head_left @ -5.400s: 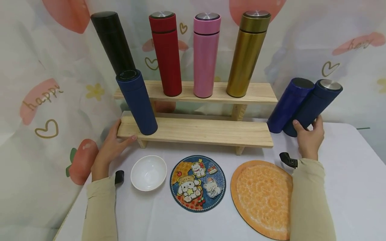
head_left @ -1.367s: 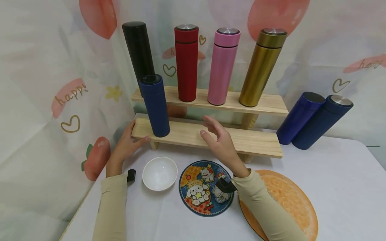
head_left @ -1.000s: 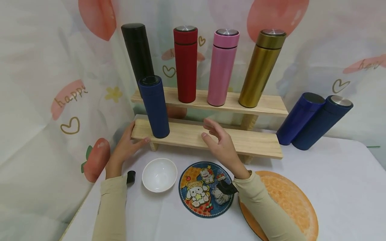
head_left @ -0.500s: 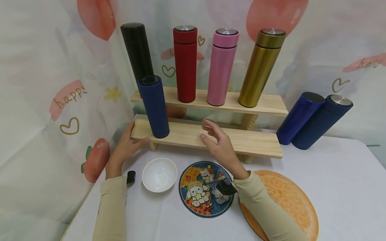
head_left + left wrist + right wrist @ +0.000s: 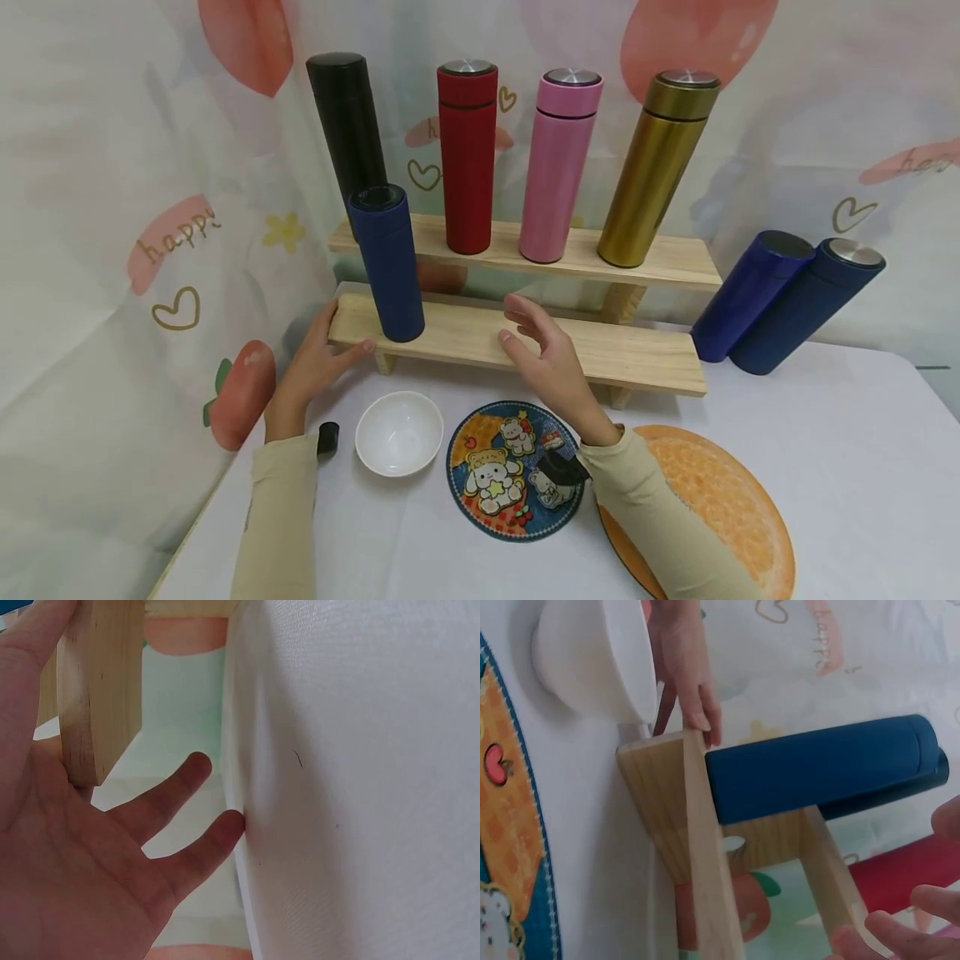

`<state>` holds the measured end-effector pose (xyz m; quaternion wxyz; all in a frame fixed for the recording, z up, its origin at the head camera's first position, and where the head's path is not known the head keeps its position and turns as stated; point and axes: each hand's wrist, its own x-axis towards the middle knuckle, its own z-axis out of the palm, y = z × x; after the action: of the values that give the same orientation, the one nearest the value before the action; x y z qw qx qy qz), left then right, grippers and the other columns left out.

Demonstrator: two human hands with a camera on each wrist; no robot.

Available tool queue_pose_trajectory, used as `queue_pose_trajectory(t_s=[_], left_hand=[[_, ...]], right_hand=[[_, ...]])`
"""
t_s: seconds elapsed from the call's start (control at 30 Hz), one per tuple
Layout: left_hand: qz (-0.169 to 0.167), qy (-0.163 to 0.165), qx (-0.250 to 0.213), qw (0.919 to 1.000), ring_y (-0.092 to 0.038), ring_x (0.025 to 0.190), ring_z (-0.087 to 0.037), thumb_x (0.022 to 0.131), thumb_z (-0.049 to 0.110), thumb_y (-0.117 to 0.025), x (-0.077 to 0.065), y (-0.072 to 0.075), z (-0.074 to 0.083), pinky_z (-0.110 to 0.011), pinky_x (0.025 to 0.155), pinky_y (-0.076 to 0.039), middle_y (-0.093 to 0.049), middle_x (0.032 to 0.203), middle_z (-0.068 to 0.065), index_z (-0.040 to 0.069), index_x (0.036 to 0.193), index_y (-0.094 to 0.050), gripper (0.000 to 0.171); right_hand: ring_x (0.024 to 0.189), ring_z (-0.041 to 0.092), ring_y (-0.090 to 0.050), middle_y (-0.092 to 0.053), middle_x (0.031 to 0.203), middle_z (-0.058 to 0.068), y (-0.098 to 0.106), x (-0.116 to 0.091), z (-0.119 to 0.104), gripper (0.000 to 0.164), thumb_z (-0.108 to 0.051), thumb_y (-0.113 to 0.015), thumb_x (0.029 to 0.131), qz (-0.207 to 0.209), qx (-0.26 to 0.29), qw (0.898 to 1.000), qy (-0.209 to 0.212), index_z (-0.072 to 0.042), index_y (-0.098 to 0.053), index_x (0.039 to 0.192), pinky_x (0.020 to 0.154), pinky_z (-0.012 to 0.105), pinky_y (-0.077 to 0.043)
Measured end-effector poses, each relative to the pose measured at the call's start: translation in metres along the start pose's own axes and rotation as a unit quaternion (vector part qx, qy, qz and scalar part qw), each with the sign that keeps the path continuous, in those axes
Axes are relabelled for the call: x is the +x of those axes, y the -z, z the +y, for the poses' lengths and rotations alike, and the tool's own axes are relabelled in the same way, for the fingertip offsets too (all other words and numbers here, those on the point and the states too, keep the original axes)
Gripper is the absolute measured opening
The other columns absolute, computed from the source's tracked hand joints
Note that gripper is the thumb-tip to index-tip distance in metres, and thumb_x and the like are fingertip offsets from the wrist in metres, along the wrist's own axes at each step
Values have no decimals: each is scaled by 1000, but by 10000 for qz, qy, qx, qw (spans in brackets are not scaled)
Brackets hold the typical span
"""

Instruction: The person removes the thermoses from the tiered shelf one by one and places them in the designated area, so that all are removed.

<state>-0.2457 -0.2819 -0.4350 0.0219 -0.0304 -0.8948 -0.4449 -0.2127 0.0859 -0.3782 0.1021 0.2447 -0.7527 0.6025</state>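
A two-tier wooden display stand (image 5: 465, 331) stands at the back of the table. My left hand (image 5: 309, 371) grips the left end of its lower board, thumb along the front edge. In the left wrist view, two fingers of that hand (image 5: 82, 855) stretch free beside the board. A blue thermos flask (image 5: 388, 267) stands upright on this board, near the left end. My right hand (image 5: 553, 362) hovers at the middle of the lower board, fingers loosely bent, holding nothing. On the upper board stand black (image 5: 348, 125), red (image 5: 468, 167), pink (image 5: 559, 171) and gold (image 5: 656, 175) flasks.
Two more blue flasks (image 5: 746, 296) stand side by side on the table, right of the stand. In front are a white bowl (image 5: 399, 435), a round cartoon-print mat (image 5: 491, 475) and an orange round mat (image 5: 720, 500) partly under my right sleeve. Printed cloth hangs behind.
My right hand has let go of the dark blue flask at the right and moved left to the lower board. The left hand has stayed. Over the last second, hardly anything moved.
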Motion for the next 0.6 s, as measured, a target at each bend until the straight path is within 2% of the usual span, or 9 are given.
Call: queue_pose_trajectory(t_s=[0.2, 0.37, 0.47, 0.6], left_hand=[[11, -18, -48, 10000, -16, 160, -42, 97, 47, -78, 4, 0, 2, -64, 126, -17, -12, 177, -20, 10, 173, -7, 111], [29, 46, -46, 10000, -15, 160, -44, 97, 46, -78, 2, 0, 1, -64, 126, -16, -12, 177, -21, 10, 174, -6, 111], [50, 52, -29, 10000, -16, 160, -43, 97, 47, -78, 1, 0, -1, -64, 126, -17, -13, 177, -21, 11, 174, -6, 110], [20, 43, -9, 10000, -17, 160, -42, 97, 49, -78, 2, -1, -4, -64, 126, -17, -13, 177, -19, 13, 174, -6, 111]], right_hand=[[143, 36, -52, -53, 157, 19, -11, 19, -11, 57, -12, -64, 105, -87, -8, 9999, 60, 4, -47, 157, 119, 48, -41], [145, 38, -49, -47, 161, 22, -30, 43, -20, 66, -14, -67, 102, -376, 67, 9992, 113, 4, -42, 160, 119, 48, -40], [148, 38, -45, -42, 164, 22, -42, 55, -24, 73, -15, -69, 100, -517, 120, 9986, 27, 3, -37, 163, 122, 50, -36], [152, 35, -39, -38, 167, 20, -53, 65, -26, 81, -19, -72, 99, -507, 179, 9983, -209, 0, -31, 167, 124, 51, -32]])
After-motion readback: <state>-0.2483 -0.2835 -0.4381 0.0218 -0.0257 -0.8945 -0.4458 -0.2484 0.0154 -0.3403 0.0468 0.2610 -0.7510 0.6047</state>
